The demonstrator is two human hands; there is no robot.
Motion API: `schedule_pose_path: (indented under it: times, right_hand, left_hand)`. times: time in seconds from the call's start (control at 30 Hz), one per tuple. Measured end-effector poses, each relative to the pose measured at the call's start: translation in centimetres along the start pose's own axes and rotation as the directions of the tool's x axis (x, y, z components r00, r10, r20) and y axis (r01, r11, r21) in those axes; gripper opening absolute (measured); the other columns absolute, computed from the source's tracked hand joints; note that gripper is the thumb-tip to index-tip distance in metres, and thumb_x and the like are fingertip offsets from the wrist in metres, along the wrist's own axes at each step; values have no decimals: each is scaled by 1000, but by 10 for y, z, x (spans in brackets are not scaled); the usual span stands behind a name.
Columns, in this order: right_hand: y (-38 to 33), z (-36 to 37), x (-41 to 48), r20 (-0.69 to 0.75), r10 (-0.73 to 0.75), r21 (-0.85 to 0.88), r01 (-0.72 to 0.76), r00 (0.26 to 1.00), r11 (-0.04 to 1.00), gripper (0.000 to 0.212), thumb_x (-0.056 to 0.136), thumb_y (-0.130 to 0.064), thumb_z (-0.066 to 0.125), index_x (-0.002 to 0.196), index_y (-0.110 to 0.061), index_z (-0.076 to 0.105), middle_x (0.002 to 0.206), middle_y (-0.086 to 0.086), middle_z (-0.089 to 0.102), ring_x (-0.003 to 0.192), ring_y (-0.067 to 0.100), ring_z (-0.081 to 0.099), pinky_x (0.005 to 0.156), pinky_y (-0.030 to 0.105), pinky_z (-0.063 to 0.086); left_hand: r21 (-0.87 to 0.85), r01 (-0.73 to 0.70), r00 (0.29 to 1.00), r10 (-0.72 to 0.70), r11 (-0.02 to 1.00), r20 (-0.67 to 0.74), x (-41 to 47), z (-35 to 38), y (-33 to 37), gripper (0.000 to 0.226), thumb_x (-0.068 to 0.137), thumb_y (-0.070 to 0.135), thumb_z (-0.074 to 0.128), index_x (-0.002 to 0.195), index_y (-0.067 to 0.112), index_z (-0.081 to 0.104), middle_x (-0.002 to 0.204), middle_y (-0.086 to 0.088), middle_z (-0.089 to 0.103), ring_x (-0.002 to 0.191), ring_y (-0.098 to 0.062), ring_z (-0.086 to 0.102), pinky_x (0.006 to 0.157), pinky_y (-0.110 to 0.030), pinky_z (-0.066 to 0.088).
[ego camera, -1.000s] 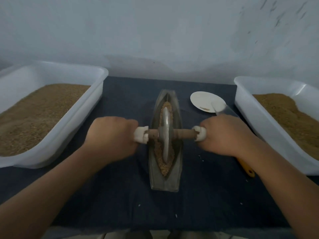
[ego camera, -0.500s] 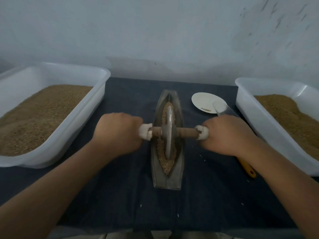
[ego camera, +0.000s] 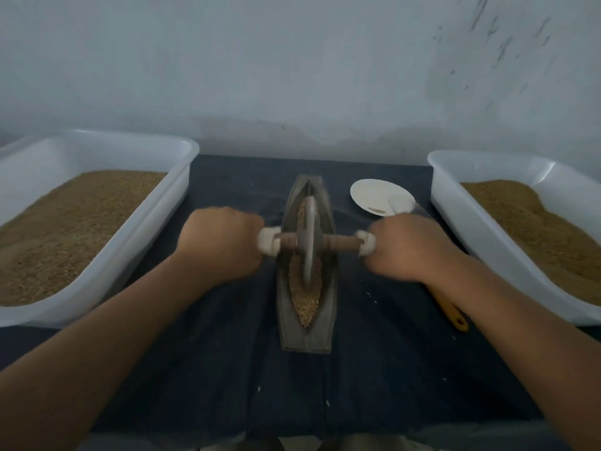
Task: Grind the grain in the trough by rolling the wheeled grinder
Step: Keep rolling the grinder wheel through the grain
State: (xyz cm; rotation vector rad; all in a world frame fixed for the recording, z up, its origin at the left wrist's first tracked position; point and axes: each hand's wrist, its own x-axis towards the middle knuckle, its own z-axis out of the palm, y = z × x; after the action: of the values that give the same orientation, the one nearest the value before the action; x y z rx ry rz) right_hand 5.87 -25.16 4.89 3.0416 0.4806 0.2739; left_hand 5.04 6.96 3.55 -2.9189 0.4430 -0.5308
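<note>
1. My left hand (ego camera: 221, 245) and right hand (ego camera: 406, 249) are gripping the grinder's (ego camera: 308, 242) axle ends; its wheel is standing in grain (ego camera: 305, 304) midway along the trough (ego camera: 305, 338).
2. Pushing unevenly, I am risking tipping it and spilling grain.
3. Tubs (ego camera: 153, 222) are flanking the trough on the dark surface (ego camera: 211, 369); a pale wall (ego camera: 292, 76) is rising behind.

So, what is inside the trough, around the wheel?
The trough holds tan grain, visible beyond the wheel and in front of it. The grain directly under the wheel is covered by its disc, so its state there cannot be seen.
</note>
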Motion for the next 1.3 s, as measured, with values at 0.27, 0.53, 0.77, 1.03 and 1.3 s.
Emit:
schedule_pose_path:
  times: [0.27,0.53,0.77,1.03,1.3]
  right_hand:
    - [-7,12,23,-181,128,-97,-147,975,984,49,95,-64,36,74,-24,56,66,-6,52,63,22,51,56,31,37]
    - [0,-8,32,114,46,-39,-42,992,998,34,85,-55,49,74,-26,62,67,-4,62,67,15,60,57,30,43]
    - [1,2,17,157,42,-20,-40,987,999,37,72,-61,46,70,-28,62,64,-7,61,60,10,56,51,29,38]
    - [2,10,54,-102,143,-61,-149,985,987,53,92,-63,34,78,-20,61,75,-3,62,71,25,59,62,33,44]
    - [1,-7,6,190,-35,43,27,981,999,47,56,-67,32,63,-27,57,58,-9,61,55,7,55,49,29,36]
  left_hand:
    - [10,50,999,-50,999,21,36,9,0,30,81,54,58,67,30,47,62,10,49,52,-15,44,52,-26,30]
    - [3,47,997,-47,999,-53,16,7,4,30,85,50,61,72,28,47,62,8,46,60,-25,59,55,-29,36]
    - [66,-11,996,17,998,-93,0,13,1,40,79,53,70,68,32,38,56,12,36,48,-17,43,49,-23,19]
    - [-14,95,995,-95,995,-27,51,6,6,34,85,53,57,67,29,41,63,9,43,60,-22,53,57,-30,36]
    - [-18,7,989,-10,1000,-149,-24,13,1,48,72,44,82,64,32,37,51,13,31,40,-11,29,50,-19,11]
